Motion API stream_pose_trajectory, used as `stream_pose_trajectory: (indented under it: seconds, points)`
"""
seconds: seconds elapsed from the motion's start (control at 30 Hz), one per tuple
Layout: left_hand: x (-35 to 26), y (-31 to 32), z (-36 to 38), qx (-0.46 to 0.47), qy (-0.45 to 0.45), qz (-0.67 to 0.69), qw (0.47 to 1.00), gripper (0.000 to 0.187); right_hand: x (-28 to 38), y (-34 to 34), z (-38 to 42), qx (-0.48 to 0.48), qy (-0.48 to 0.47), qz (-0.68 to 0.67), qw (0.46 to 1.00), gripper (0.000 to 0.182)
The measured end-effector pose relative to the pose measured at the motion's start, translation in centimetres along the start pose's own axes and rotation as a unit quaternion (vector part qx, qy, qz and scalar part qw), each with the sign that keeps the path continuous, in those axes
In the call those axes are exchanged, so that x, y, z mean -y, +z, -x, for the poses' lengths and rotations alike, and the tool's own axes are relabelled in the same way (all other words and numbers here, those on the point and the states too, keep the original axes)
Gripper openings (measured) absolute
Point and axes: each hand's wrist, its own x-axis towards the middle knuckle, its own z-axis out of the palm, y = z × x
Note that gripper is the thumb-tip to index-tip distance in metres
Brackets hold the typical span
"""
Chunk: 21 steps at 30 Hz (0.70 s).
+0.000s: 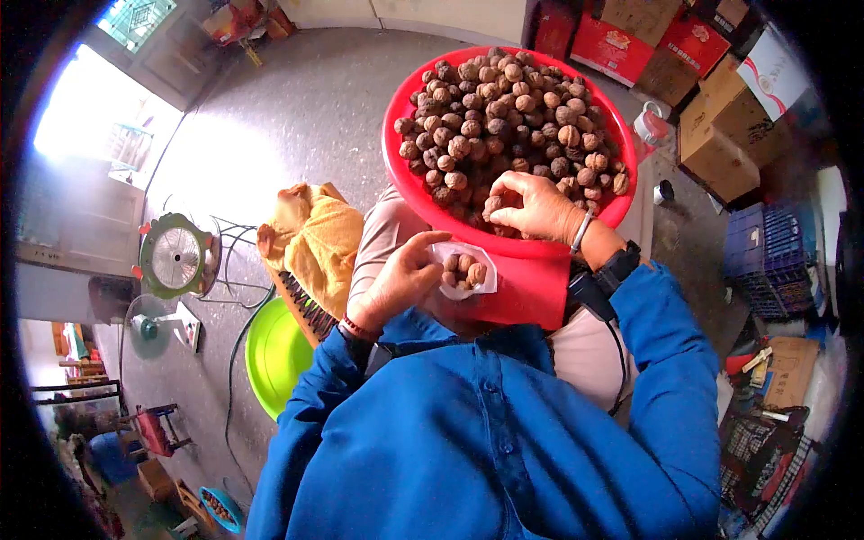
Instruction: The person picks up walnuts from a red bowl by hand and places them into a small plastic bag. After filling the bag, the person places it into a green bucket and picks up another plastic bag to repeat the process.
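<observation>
A large red basin (623,135) full of walnuts (522,99) stands in front of me. My right hand (538,209) is over the basin's near rim, thumb and fingers closed round a walnut (493,204). Below the basin, a small white bag (489,280) lies open with several walnuts (463,269) in it. My left hand (402,277) is at the bag's left edge, its thumb and index finger apart; whether the other fingers hold the bag is hard to see. A red surface (531,292) lies beneath the bag, between my forearms.
A yellow cloth (319,236) lies to the left, above a green basin (270,358). Farther left are a round fan (176,256) and cables on the floor. Cardboard boxes (715,135), a mug (650,124) and a dark blue crate (765,256) stand on the right.
</observation>
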Motion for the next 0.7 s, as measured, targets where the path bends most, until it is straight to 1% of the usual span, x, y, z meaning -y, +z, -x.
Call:
stream_pose_trajectory:
  seconds: [0.07,0.1,0.13,0.2,0.27,0.37,0.4,0.47,0.5,0.57,0.63,0.7]
  points:
    - [0.1,-0.1,-0.2,-0.003,0.01,-0.018,1.0,0.05,0.1,0.1,0.0,0.013,-0.023,-0.022,0.999,0.022]
    - [0.2,-0.1,-0.2,-0.004,0.023,-0.037,0.999,0.05,0.3,0.2,-0.1,0.016,-0.057,-0.008,0.998,0.022]
    - [0.4,0.0,-0.2,-0.007,0.027,-0.011,1.0,0.05,0.5,0.3,0.1,0.022,-0.052,-0.018,0.998,0.022]
    - [0.0,0.0,-0.1,-0.006,0.017,-0.011,1.0,0.05,1.1,0.3,0.5,0.031,-0.045,-0.03,0.998,0.022]
    - [0.0,-0.1,0.0,-0.004,0.006,-0.027,1.0,0.05,1.5,0.5,0.7,0.05,-0.074,-0.074,0.993,0.022]
    - [0.0,0.1,-0.1,-0.01,0.013,-0.028,0.999,0.049,2.3,0.8,1.0,0.081,-0.068,-0.11,0.988,0.023]
    - [0.0,0.1,-0.1,-0.01,0.012,-0.028,0.999,0.049,2.3,0.9,1.0,0.081,-0.068,-0.111,0.988,0.023]
    - [-0.1,0.1,-0.1,-0.009,0.022,-0.024,0.999,0.049,2.2,1.2,1.1,0.084,-0.098,-0.091,0.987,0.025]
    - [-0.4,0.1,0.0,-0.009,0.021,-0.024,0.999,0.049,2.2,1.2,1.1,0.084,-0.098,-0.091,0.987,0.025]
    - [-1.0,0.2,0.2,-0.02,-0.002,-0.045,0.999,0.049,2.0,1.0,1.0,0.069,-0.085,-0.049,0.993,0.024]
    - [-0.3,-0.1,0.0,-0.012,0.001,-0.034,0.999,0.049,2.0,0.7,1.1,0.066,-0.085,-0.056,0.993,0.022]
    - [-0.1,-0.2,-0.1,-0.005,0.004,-0.023,1.0,0.049,2.1,0.3,1.2,0.111,-0.035,-0.052,0.992,0.021]
